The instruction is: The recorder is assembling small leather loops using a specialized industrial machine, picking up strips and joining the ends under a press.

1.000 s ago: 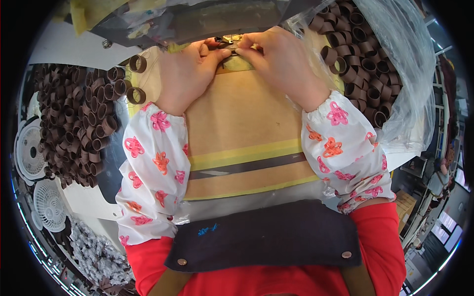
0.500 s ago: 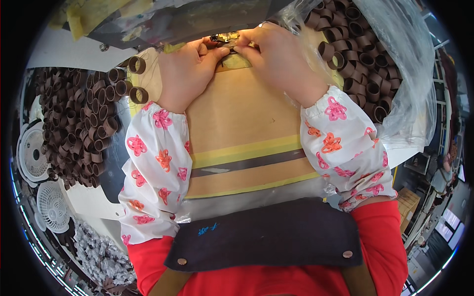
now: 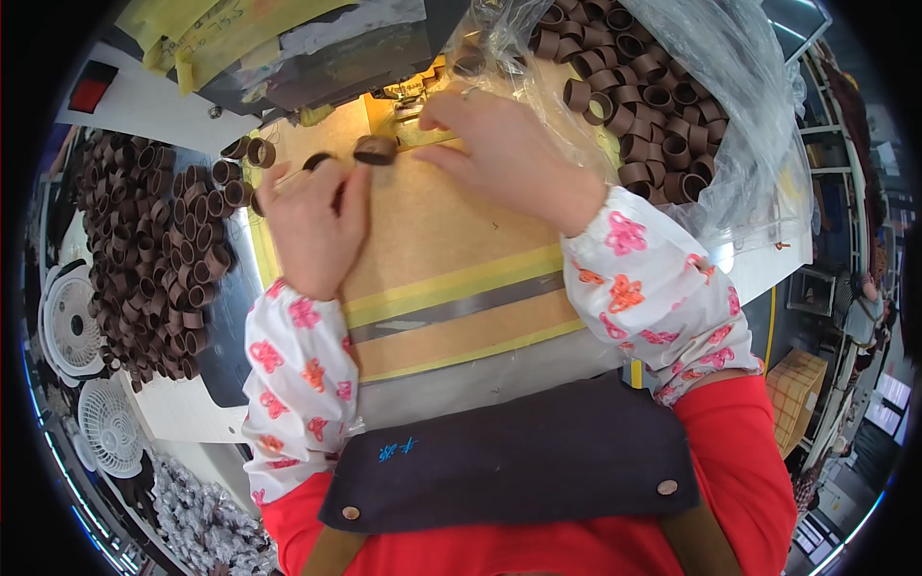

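My left hand is over the left part of the tan work surface, drawn back from the lit metal sewing machine foot area. A brown ring sits right at its thumb tip, and a second dark ring shows just beyond its fingers. Blur hides whether the fingers grip either one. My right hand hovers beside the machine foot, its thumb and forefinger spread apart with nothing seen between them.
Many brown rings are heaped at the left. Another pile of brown rings lies on clear plastic at the right. The dark machine head, with yellow tape on it, overhangs the far side. White fans stand at the left.
Both hands were together at the machine foot; they have parted. The left has come back toward me and leftward, a brown ring beside its thumb. The right hand's fingers have spread.
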`<action>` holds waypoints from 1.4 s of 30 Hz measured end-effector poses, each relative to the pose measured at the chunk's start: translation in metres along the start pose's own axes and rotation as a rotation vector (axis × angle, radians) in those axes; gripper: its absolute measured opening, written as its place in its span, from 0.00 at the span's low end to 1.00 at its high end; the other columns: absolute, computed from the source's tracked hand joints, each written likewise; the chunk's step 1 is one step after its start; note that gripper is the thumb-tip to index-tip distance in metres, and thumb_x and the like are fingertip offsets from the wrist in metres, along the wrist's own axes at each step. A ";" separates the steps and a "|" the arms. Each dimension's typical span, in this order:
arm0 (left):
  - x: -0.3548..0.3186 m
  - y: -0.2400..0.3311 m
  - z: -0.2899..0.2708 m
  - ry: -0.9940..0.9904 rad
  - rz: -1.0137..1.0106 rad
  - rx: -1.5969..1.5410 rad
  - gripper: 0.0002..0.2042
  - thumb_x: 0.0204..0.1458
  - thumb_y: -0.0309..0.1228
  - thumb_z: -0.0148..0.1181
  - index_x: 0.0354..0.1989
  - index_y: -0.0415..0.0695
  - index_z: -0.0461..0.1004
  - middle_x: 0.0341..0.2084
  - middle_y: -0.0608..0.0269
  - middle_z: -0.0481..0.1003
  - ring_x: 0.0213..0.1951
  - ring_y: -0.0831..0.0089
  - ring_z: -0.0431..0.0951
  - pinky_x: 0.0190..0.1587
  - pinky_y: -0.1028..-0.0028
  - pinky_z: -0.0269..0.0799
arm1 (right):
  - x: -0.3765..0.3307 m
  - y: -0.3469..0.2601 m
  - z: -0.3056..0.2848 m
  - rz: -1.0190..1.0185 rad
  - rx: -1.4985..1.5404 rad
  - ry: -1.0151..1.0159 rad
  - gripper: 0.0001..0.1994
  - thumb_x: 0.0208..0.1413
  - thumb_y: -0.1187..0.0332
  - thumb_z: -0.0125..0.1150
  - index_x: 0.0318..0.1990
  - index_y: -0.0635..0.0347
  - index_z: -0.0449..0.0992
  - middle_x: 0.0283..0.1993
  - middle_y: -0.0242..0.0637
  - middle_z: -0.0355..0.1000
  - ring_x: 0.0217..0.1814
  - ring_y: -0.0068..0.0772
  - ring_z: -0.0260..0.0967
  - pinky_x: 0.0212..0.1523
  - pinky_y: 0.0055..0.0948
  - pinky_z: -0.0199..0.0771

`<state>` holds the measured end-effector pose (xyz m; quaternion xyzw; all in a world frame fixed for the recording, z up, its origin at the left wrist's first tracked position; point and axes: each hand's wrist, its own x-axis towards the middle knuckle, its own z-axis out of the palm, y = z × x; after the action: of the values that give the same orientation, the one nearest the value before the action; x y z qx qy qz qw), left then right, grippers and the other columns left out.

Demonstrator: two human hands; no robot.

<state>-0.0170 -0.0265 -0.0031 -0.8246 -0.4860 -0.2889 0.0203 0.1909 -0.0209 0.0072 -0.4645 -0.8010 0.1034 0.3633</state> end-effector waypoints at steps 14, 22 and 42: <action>0.018 -0.007 -0.026 0.067 0.156 0.179 0.13 0.49 0.30 0.55 0.41 0.36 0.72 0.35 0.53 0.74 0.36 0.62 0.71 0.42 0.70 0.63 | 0.006 0.059 -0.075 0.208 -0.677 -0.336 0.07 0.38 0.80 0.50 0.29 0.66 0.70 0.27 0.49 0.71 0.34 0.51 0.69 0.33 0.40 0.69; 0.029 0.020 0.036 -0.001 -0.047 0.044 0.14 0.48 0.28 0.52 0.42 0.35 0.69 0.35 0.47 0.72 0.41 0.52 0.70 0.44 0.62 0.65 | 0.019 0.054 -0.085 0.089 -0.429 -0.184 0.07 0.40 0.81 0.52 0.30 0.67 0.70 0.25 0.43 0.71 0.27 0.39 0.69 0.29 0.31 0.69; 0.034 0.008 0.025 -0.156 -0.320 -0.736 0.09 0.45 0.32 0.62 0.28 0.38 0.76 0.16 0.62 0.72 0.19 0.79 0.69 0.24 0.78 0.64 | 0.005 0.011 0.023 0.340 0.483 0.032 0.05 0.45 0.76 0.56 0.31 0.63 0.68 0.27 0.36 0.70 0.23 0.27 0.67 0.24 0.24 0.67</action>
<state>0.0126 0.0037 -0.0051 -0.7102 -0.4722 -0.3798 -0.3582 0.1814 -0.0069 -0.0120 -0.4939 -0.6580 0.3430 0.4533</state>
